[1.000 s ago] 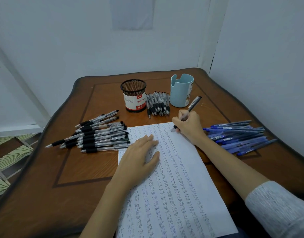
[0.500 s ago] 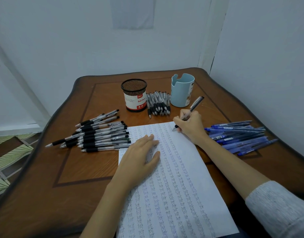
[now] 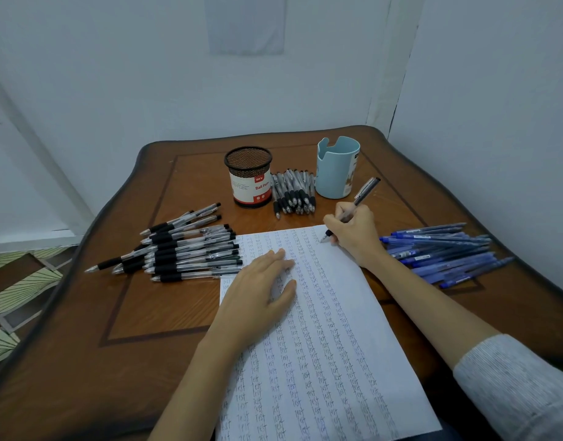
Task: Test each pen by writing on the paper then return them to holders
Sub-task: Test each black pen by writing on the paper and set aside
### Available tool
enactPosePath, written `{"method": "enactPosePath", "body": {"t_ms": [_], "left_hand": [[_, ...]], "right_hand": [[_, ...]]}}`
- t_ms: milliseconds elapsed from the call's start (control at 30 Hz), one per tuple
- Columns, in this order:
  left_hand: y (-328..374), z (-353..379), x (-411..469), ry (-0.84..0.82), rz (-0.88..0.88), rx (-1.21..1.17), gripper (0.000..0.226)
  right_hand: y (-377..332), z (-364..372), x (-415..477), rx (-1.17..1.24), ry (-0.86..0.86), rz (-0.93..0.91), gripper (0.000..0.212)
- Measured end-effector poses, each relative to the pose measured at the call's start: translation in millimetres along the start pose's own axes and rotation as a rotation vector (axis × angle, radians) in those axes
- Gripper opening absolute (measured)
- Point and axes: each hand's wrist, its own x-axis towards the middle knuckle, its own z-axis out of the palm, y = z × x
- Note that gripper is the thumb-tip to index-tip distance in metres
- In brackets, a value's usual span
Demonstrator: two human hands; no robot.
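A white sheet of paper (image 3: pixel 334 338) covered in columns of the word "test" lies on the brown table (image 3: pixel 140 313). My left hand (image 3: pixel 261 294) presses flat on the sheet's upper left part. My right hand (image 3: pixel 356 233) grips a grey pen (image 3: pixel 362 194) with its tip touching the paper's top right corner. A black mesh holder (image 3: pixel 250 179) and a light blue holder (image 3: pixel 337 168) stand at the back. Several grey pens (image 3: pixel 292 195) lie between them.
A pile of clear pens with black grips (image 3: pixel 184 249) lies left of the paper. Several blue pens (image 3: pixel 442 253) lie to its right. White walls close the back and right sides. Patterned floor (image 3: pixel 16 281) shows past the table's left edge.
The pen in my right hand has shifted slightly right and down along the paper's top edge while writing. My left hand has stayed flat on the sheet.
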Motion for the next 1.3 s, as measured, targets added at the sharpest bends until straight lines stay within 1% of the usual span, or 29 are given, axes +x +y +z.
{"method": "enactPosePath", "body": {"t_ms": [133, 200, 233, 333, 400, 467, 500, 567, 633, 700, 833, 967, 1100, 1233, 1300], "left_hand": [[0.9, 0.1, -0.1, 0.004, -0.008, -0.009, 0.043], [1.0, -0.1, -0.2, 0.002, -0.006, -0.009, 0.043], [0.8, 0.0, 0.0, 0.0, -0.007, -0.009, 0.043], [-0.1, -0.5, 0.6, -0.003, -0.007, -0.011, 0.043], [-0.3, -1.1, 0.7, -0.003, -0.008, -0.015, 0.043], [0.0, -1.3, 0.9, -0.006, -0.009, -0.018, 0.043], [-0.2, -1.3, 1.0, -0.007, -0.009, -0.02, 0.043], [-0.7, -1.2, 1.4, -0.002, -0.012, -0.027, 0.042], [-0.8, -1.3, 1.6, 0.004, -0.018, -0.033, 0.041], [-0.6, -1.3, 1.7, 0.008, -0.02, -0.036, 0.04], [-0.5, -1.1, 1.4, 0.0, -0.024, -0.026, 0.039], [0.5, -1.5, 0.8, 0.002, -0.03, -0.032, 0.039], [1.3, -1.4, 0.3, 0.005, -0.035, -0.038, 0.039], [1.4, -1.8, 0.3, 0.001, -0.044, -0.045, 0.039], [1.0, -1.7, 0.6, 0.007, -0.042, -0.045, 0.04]], "right_hand": [[1.2, 2.1, -1.1, -0.031, 0.011, -0.036, 0.04], [0.8, 1.8, -0.8, -0.019, 0.017, -0.008, 0.04], [1.0, 0.9, 0.2, 0.014, 0.017, 0.026, 0.039], [0.3, -2.4, 2.3, 0.217, 0.005, 0.152, 0.037], [-0.8, -3.3, 2.6, 0.283, -0.005, 0.183, 0.033], [-1.9, -3.3, 2.2, 0.262, -0.024, 0.172, 0.023], [-2.0, -3.2, 1.7, 0.254, -0.035, 0.157, 0.022], [-1.3, -3.0, 1.5, 0.239, -0.038, 0.13, 0.03], [-0.6, -2.9, 0.7, 0.202, -0.031, 0.098, 0.031], [-0.7, -1.5, 0.0, 0.141, -0.034, 0.07, 0.033], [-6.0, 0.2, -6.8, 0.021, -0.075, 0.002, 0.045], [-11.5, 0.1, -17.2, -0.032, -0.124, -0.034, 0.048], [-15.3, 1.4, -22.3, -0.068, -0.138, -0.032, 0.051], [-16.6, 3.0, -22.6, -0.098, -0.15, -0.013, 0.045], [-15.9, 3.3, -20.1, -0.038, -0.177, 0.035, 0.036]]}}
